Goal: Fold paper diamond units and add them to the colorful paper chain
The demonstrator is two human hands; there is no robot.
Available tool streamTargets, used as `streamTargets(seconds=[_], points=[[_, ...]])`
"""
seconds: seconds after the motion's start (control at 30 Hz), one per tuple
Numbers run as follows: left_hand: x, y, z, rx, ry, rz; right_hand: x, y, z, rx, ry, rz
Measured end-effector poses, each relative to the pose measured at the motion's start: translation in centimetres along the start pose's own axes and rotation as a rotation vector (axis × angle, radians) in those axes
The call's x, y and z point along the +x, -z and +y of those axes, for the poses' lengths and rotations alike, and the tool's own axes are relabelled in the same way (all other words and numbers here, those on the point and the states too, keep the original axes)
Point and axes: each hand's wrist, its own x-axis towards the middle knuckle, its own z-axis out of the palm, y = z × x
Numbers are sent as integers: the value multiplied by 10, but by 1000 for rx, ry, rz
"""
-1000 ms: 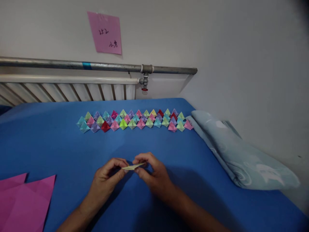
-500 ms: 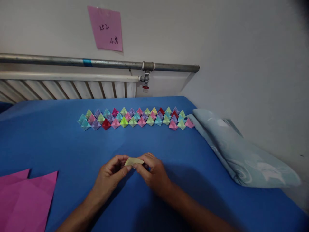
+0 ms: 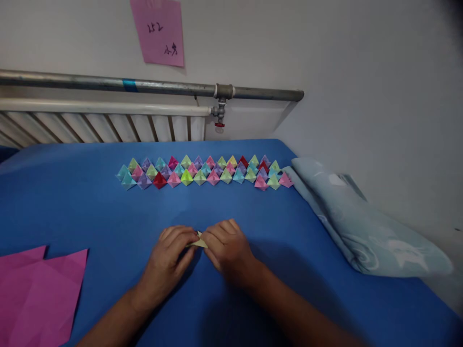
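"Between the two hands, low centre of the view: pale yellow paper piece [image 3: 198,243]. Small, partly folded, mostly covered by fingers."

"Which step?"

"Looks like mid-fold, working a crease or shaping a point. Judgement only; fingers hide most of the creases."

"Hands?"

"Taking the paper as clock centre: left hand [image 3: 167,258] at 8, nearly closed, fingers curled, thumb under them, fingertips pinching the near end of the paper. Right hand [image 3: 230,248] at 3, also nearly closed, fingers bent over the other end. Can't tell exactly where its thumb presses."

"Paper on the bed or up?"

"Between the fingertips, over the blue sheet [image 3: 144,212]. Can't tell if its lower edge touches."

"What does the next move call for?"

"I'd say a steady left pinch while the right fingers run the fold flat. Light pressure, edges lined up. Small piece, so little room for both sets of fingertips; a slip could skew the crease."

"Around it?"

"12 o'clock: folded paper pieces [image 3: 186,178], mixed colours, packed in staggered rows, points up. Between 8 and 9: pink sheets [image 3: 47,294], overlapping, faint creases. 3: folded blanket [image 3: 383,241], light blue-green, its near-row end right by the rightmost pieces."

"Further out?"

"Between 10 and 11: white radiator [image 3: 119,127]. Metal pipe [image 3: 162,87] above it, running across 12. Red valve handle [image 3: 219,125] just past 12. Pink note [image 3: 157,38] between 11 and 12, on the wall, handwritten '252' plus characters."
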Motion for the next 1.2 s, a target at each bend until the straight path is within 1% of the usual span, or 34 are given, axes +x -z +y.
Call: streamTargets(seconds=[0.07, 0.17, 0.2, 0.27, 0.37, 0.47, 0.57, 0.67, 0.8, 0.93, 1.2], points=[[0, -1, -1, 83, -49, 23, 2, 0, 0, -41, 17, 10], [2, -3, -3, 213, -81, 59, 4, -4, -1, -76, 12, 34], [2, -4, -4, 256, -89, 56, 4, -5, -1, -84, 6, 33], [3, -7, -5, 334, -98, 10, 3, -10, 0, -87, 5, 11], [0, -9, -5, 403, -86, -108, -1, -15, 0, -53, 5, -92], [-4, -8, -4, 397, -83, -189, -5, -13, 0, -4, -13, -227], [-7, -4, 1, 409, -107, -224, -7, -5, 1, 37, -23, -333], [-7, 0, 5, 433, -125, -228, -8, 0, 4, 71, -44, -374], [-5, 3, 7, 409, -115, -239, -8, 0, 7, 108, -74, -393], [-5, 4, 6, 391, -102, -262, -9, 1, 6, 118, -75, -348], [-8, 4, 0, 343, -35, -277, -11, -2, -3, 34, -111, -288]])
